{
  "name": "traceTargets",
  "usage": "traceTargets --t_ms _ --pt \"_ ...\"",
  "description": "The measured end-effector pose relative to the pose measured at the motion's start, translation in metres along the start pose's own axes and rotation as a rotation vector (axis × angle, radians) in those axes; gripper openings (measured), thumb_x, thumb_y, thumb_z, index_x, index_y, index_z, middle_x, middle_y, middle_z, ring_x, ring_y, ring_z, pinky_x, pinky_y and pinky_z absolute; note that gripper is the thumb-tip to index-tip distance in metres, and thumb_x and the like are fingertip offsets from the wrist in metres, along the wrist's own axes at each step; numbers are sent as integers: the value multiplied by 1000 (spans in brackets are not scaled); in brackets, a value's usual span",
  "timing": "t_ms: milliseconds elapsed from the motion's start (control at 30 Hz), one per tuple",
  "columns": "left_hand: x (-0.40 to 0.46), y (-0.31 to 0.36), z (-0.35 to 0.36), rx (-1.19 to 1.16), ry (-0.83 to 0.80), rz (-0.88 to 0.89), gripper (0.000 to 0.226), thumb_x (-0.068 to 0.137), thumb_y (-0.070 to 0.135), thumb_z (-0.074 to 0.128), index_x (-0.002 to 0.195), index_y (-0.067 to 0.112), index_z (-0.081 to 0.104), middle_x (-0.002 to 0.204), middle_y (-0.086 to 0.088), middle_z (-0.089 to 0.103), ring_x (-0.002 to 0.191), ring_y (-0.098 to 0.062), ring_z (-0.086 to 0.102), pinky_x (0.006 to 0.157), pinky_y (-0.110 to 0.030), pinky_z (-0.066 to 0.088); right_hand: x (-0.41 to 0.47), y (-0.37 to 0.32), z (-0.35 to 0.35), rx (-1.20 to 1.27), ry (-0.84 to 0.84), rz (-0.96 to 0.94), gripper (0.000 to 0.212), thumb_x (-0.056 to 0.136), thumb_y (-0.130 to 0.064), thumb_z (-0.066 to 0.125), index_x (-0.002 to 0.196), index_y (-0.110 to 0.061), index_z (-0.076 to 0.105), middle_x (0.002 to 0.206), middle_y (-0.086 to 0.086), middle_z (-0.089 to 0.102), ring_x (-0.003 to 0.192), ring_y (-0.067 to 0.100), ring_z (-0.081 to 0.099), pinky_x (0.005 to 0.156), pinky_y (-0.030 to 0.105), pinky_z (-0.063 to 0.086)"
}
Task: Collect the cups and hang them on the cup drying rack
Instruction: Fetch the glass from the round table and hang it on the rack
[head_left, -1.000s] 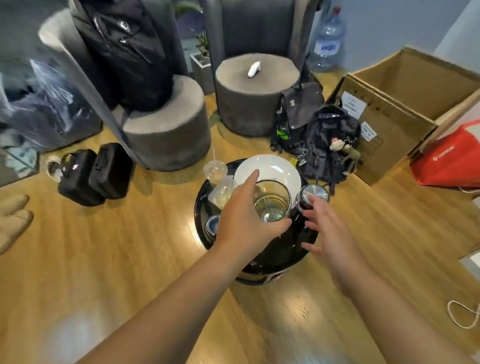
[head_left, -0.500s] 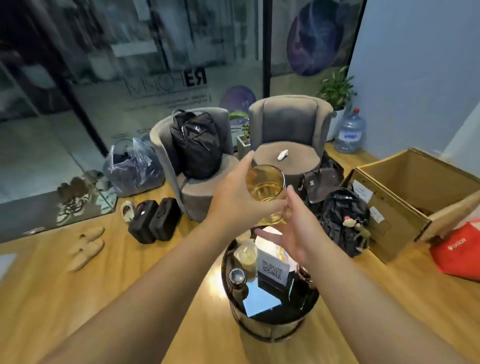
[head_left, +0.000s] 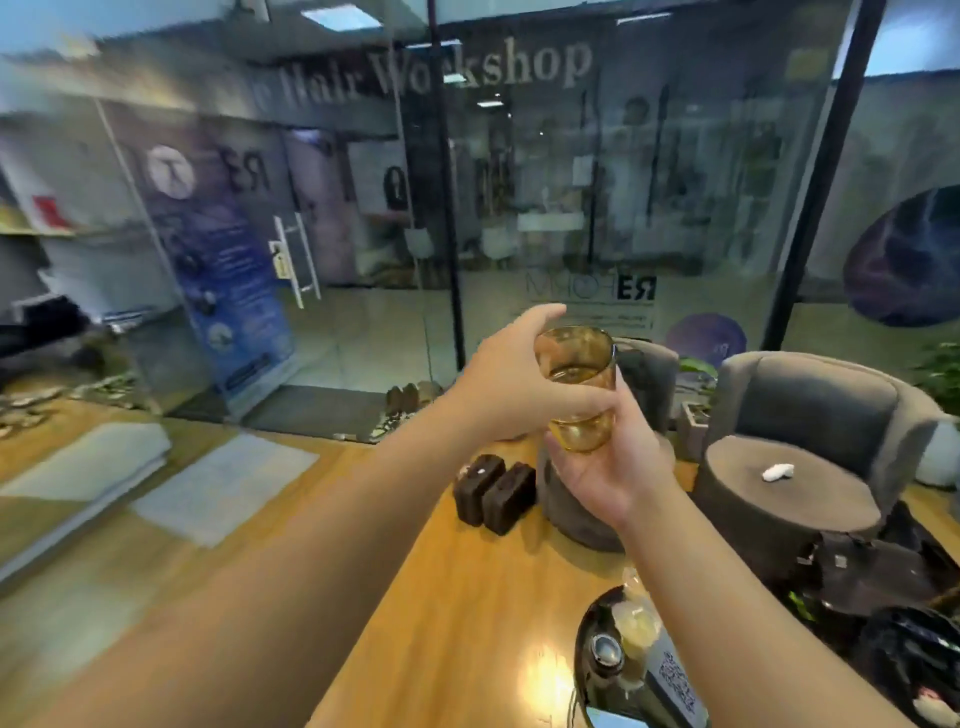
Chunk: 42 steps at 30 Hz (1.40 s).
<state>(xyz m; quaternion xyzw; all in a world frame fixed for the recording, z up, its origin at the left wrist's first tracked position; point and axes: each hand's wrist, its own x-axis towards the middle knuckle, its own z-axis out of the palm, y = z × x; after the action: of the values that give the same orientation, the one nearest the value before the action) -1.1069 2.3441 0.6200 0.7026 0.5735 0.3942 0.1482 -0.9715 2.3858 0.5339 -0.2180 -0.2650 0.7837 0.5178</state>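
An amber glass cup (head_left: 576, 379) with some yellowish liquid in it is held up at chest height, in the middle of the view. My left hand (head_left: 511, 379) wraps around its left side. My right hand (head_left: 608, 467) cups its base from below, with the fingers against the glass. No cup drying rack is in view.
A round black side table (head_left: 589, 649) with a plastic cup (head_left: 636, 626) and a QR-code card stands at the bottom right. Two grey armchairs (head_left: 810, 441), two small black cases (head_left: 493, 493), black bags (head_left: 883, 597) and a glass wall with a door surround me.
The cup came up off the black table, first in my left hand. My right hand has since moved under its base. The view has swung up and left toward the glass wall.
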Motion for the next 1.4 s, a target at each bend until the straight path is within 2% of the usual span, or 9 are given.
traceTargets --t_ms 100,200,267,400,500,667,967,1233,1400 --pt "-37 -1 -73 87 45 -65 103 68 56 87 154 35 36 145 15 50 123 -4 52 90 -20 49 -15 35 64 -21 -115 80 57 98 -61 56 133 -19 72 137 12 71 124 35 69 116 43 45" --pt "-90 -1 -150 183 120 -124 102 68 60 86 154 36 36 145 17 49 123 -3 50 91 -19 46 -36 85 126 -11 -303 218 62 92 -65 55 123 -16 78 136 14 71 130 34 64 76 25 62" --pt "-132 2 -202 239 157 -171 99 70 58 86 153 36 38 141 19 48 126 -4 50 97 -24 49 -49 121 165 -13 -468 313 66 89 -65 59 131 -16 74 140 13 68 125 31 67 69 22 63" --pt "-228 4 -297 297 225 -326 94 69 58 87 150 42 41 124 19 50 115 -9 58 93 -31 56 -91 201 241 16 -834 530 86 57 -56 96 130 -17 74 135 18 68 107 34 73 61 29 64" --pt "-307 7 -360 343 275 -424 94 70 57 86 150 41 41 120 17 55 108 -6 60 90 -25 55 -131 264 296 -4 -955 632 93 53 -53 100 134 -16 71 142 20 63 113 38 70 63 35 66" --pt "-439 23 -449 335 357 -555 89 73 52 87 149 37 44 118 7 64 108 -7 64 97 -35 56 -222 353 387 -89 -1151 724 96 39 -55 103 122 -14 79 131 18 71 105 39 76 62 39 66" --pt "-661 58 -548 289 521 -731 83 82 36 84 152 42 39 133 3 61 121 -12 61 100 -34 54 -389 479 509 -225 -1611 754 99 54 -43 102 141 -19 62 136 19 69 119 45 69 78 44 66" --pt "-873 91 -580 403 953 -875 73 90 59 67 154 42 36 150 7 52 135 -12 52 111 -43 46 -549 607 596 -239 -1774 768 112 52 -40 104 148 -14 53 142 21 64 126 41 65 95 55 59" --pt "-1014 123 -573 531 1320 -1046 57 96 53 58 149 34 48 141 11 58 121 6 58 97 -15 49 -663 688 638 -202 -1860 795 86 61 -23 98 137 -16 58 129 13 74 123 33 69 99 50 59"
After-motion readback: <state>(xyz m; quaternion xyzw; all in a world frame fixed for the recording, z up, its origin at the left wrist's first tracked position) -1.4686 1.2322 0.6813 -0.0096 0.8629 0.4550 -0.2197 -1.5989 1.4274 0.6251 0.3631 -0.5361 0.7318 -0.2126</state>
